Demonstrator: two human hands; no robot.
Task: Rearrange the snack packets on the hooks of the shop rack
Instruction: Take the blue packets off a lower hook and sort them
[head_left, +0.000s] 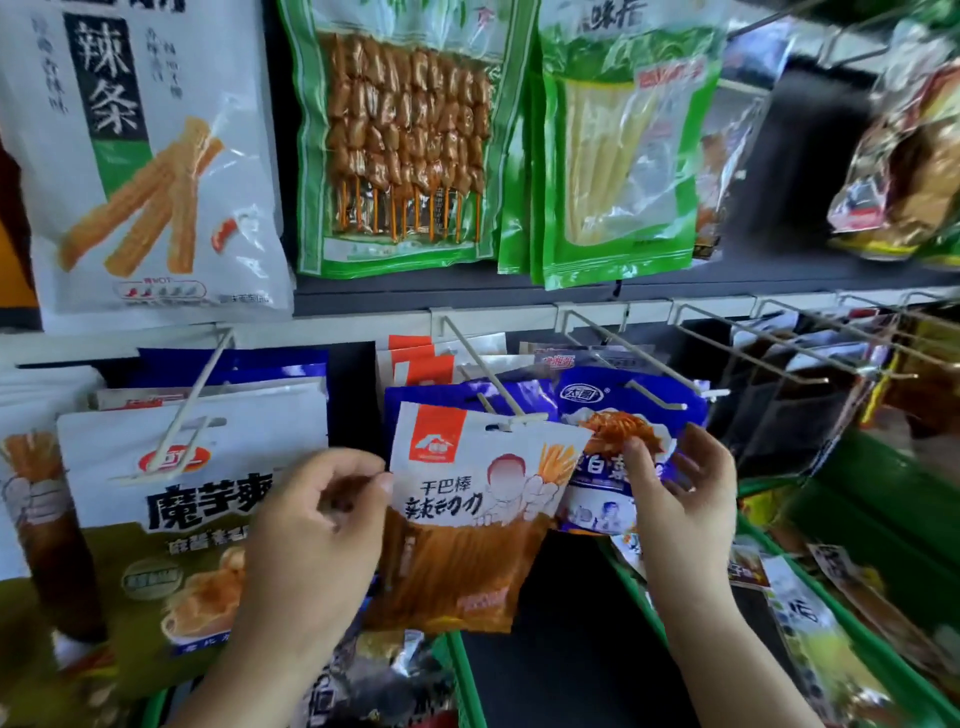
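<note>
Head view shows both hands at the lower row of rack hooks. The left hand (311, 525) pinches the left edge of a white-and-orange snack packet (470, 514) between thumb and curled fingers. The right hand (675, 483) is loosely curled with its fingertips on the blue packet (613, 415) just beside and behind it.

The white-and-orange packet hangs with its long axis up and down, slightly tilted, its punched hole at the tip of the middle hook (488, 379). That hook runs from the rail down and forward toward the person, so any sliding on or off probably has to follow that line. The packet lies to the right of the left hand and to the left of the right hand; the left hand has the firmer hold and is the nearer one for moving it.

Counted in this stretch: two hands, one packet pinched, one blue packet touched, at least three more orange-topped packets stacked behind (edges only, so the count is rough). To the left hangs a big white-and-olive packet (192, 499) on its own hook.
</note>
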